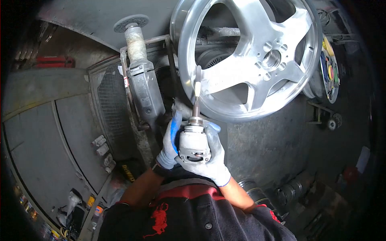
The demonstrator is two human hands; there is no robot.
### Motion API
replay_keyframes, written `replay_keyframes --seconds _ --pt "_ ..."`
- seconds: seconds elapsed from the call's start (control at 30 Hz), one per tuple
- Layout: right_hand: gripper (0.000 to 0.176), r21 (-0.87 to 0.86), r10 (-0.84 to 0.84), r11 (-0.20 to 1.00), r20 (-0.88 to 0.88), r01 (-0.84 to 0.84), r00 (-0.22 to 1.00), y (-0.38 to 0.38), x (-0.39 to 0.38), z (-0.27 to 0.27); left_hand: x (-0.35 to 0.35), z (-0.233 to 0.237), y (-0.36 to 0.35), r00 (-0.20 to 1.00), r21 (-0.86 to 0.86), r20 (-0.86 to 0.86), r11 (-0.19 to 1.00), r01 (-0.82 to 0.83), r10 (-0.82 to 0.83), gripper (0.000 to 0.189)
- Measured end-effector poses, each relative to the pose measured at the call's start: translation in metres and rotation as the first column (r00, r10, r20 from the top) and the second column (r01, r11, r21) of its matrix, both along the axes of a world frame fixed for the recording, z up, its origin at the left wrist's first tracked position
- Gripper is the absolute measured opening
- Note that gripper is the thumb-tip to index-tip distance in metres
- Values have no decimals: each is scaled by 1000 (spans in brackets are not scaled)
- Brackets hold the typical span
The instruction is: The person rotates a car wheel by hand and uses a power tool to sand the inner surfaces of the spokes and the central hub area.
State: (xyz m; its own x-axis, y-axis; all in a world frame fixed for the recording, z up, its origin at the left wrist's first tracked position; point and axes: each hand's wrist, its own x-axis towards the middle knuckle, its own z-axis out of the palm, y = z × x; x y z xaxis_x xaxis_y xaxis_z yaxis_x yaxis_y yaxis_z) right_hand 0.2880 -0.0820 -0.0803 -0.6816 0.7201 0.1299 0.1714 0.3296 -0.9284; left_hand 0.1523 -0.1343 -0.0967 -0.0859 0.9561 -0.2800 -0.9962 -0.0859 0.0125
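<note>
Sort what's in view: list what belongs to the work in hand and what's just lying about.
In use: left hand and right hand, both gripping the die grinder; its bit, at the alloy wheel.

Lying about: second grinder with disc, on the rack at left; coloured discs at right; red item top left; bottles bottom left.

Yellow lettering, prob. DEWALT, on black item (pixel 128 173), no other txt legible

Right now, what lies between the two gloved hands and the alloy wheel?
In the head view, only the grinder's shaft and pale bit, reaching the alloy wheel.
</note>
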Motion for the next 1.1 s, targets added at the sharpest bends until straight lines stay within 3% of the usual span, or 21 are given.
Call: replay_keyframes --seconds 0.07,0.2,0.3,0.4,0.47,0.53,0.6,0.63,0.67,0.7,0.73,0.77,0.83,0.93,1.1 --pt "86 -29 -3 1000 -26 3 1000 -3 -2 -5 -1 -2 -1 996 43 82 999 -30 26 74" --pt "88 -38 24 999 49 -22 999 8 -8 13 3 -11 -5 998 -6 -46 999 -35 34 73" --pt "89 0 30 1000 -40 -31 999 8 -10 9 -2 -7 -7 994 -61 -104 997 -52 46 71" --pt "93 -159 35 987 20 -31 999 6 -18 12 -15 -1 -4 987 -104 -162 994 -36 19 70" --pt "100 151 10 989 -59 0 998 9 -23 7 -22 -1 -4 963 -154 -269 986 -62 18 71" --pt "106 83 57 995 -93 -49 994 19 -28 5 -25 12 3 964 -226 -267 973 -48 -15 74" --pt "107 212 69 976 -83 -50 994 24 -31 15 -27 23 6 981 -252 -195 967 -41 -9 77" --pt "107 207 55 978 -84 -36 995 23 -29 17 -26 44 10 706 -466 -658 878 -112 -260 79" --pt "104 162 47 986 -29 -42 998 21 -27 19 -24 32 6 701 -468 -660 878 -102 -271 79" --pt "102 116 45 992 26 -48 999 20 -26 20 -22 7 -1 890 -392 -412 920 22 -197 81" --pt "102 114 37 993 25 -40 999 16 -23 19 -20 -4 -3 984 -279 -106 954 112 -146 82" --pt "97 132 -7 991 -20 9 1000 11 -20 16 -16 -8 -6 991 -260 -39 959 111 -125 83" --pt "93 148 -56 987 -64 65 996 10 -15 16 -8 -4 -5 995 -268 -40 960 82 -97 83" --pt "89 111 29 993 17 -30 999 14 -8 21 -4 5 -3 996 -270 -48 961 56 -72 84" --pt "92 25 76 997 -86 -75 993 19 -19 22 -18 26 5 999 -260 -43 966 14 -26 86"
